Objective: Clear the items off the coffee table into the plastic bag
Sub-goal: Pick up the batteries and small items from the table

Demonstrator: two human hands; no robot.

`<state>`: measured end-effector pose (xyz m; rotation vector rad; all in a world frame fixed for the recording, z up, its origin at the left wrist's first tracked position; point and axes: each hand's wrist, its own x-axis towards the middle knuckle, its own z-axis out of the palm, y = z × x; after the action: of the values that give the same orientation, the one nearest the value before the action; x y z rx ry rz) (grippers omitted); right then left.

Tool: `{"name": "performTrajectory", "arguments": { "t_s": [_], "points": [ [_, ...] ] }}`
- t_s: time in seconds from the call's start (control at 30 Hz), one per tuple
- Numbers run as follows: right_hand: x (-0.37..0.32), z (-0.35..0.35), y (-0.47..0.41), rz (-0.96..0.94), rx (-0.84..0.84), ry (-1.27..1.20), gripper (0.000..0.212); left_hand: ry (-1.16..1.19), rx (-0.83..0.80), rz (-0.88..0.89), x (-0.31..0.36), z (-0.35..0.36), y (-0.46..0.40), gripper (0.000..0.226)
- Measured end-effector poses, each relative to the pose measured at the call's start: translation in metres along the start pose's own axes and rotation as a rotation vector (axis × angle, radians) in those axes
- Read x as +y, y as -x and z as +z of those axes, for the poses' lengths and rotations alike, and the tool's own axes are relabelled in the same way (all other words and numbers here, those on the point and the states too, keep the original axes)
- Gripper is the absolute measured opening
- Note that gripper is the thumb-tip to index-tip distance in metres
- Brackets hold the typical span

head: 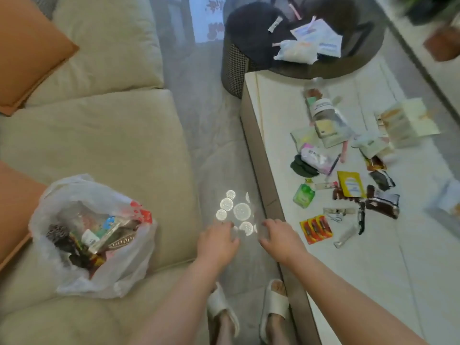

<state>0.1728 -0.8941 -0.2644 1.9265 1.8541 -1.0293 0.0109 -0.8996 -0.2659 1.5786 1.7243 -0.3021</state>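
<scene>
A clear plastic sheet [237, 210] printed with white round dots hangs in the air between the sofa and the coffee table [373, 275]. My left hand [219, 242] pinches its near left edge and my right hand [281, 239] pinches its near right edge. The white plastic bag [62, 192] stands open on the sofa seat to the left, holding several packets and small items. Several items lie scattered on the table: a green bottle [304, 195], a yellow packet [351, 184], red sachets [316, 229], a jar [323, 108] and dark wrappers [383, 202].
The beige sofa [112, 135] carries orange cushions [29, 51] at the left. A dark round basket table [298, 36] with papers and a pouch stands beyond the coffee table. Grey carpet [211, 108] runs between sofa and table. My slippered feet [249, 312] are below.
</scene>
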Motion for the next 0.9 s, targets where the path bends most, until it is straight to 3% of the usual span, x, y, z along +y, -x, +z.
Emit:
{"name": "performTrajectory", "arguments": {
  "t_s": [0.33, 0.67, 0.77, 0.9],
  "points": [
    [0.191, -0.008, 0.033, 0.298, -0.026, -0.145, 0.046, -0.177, -0.141, 0.111, 0.144, 0.072, -0.023, 0.044],
    [0.3, 0.012, 0.002, 0.417, -0.055, -0.213, 0.043, -0.213, -0.18, 0.136, 0.21, 0.147, -0.068, 0.046],
    [0.319, 0.023, -0.018, 0.384, -0.054, -0.186, 0.044, -0.281, -0.183, 0.143, 0.218, 0.165, -0.09, 0.04],
    [0.338, 0.036, -0.052, 0.194, -0.034, -0.001, 0.052, -0.309, -0.132, 0.187, 0.227, 0.187, -0.13, 0.038]
  ]
}}
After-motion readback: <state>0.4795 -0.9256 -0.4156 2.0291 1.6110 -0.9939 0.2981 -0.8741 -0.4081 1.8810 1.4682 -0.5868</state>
